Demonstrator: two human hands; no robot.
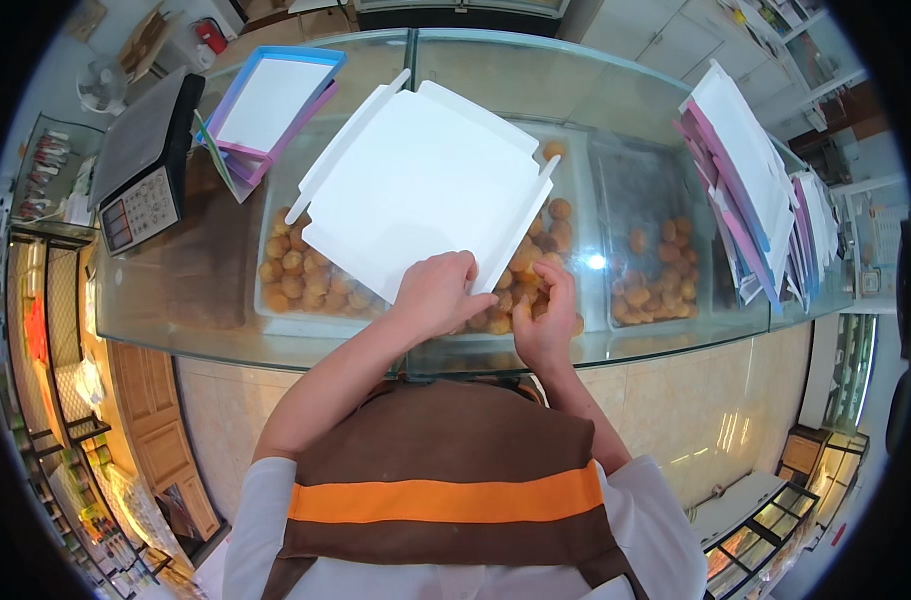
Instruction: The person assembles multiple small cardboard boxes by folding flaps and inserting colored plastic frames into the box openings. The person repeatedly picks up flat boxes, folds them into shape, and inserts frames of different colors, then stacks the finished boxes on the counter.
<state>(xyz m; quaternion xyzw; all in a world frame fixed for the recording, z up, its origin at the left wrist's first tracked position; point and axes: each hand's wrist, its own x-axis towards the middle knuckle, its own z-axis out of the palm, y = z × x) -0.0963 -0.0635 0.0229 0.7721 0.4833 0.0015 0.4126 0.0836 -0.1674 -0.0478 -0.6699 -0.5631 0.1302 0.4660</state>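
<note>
A flat, unfolded white cardboard box (426, 185) lies on the glass counter top (536, 90) in front of me. My left hand (434, 293) presses on its near edge with the fingers curled over the card. My right hand (548, 318) is at the box's near right corner, fingers bent against a side flap. Below the glass, trays hold several round golden-brown pastries (296, 270).
A stack of flat pink and blue box blanks (266, 105) lies at the back left beside a black weighing scale (146, 165). Another fanned pile of flat boxes (756, 190) sits at the right end. A second pastry tray (656, 260) is under the glass on the right.
</note>
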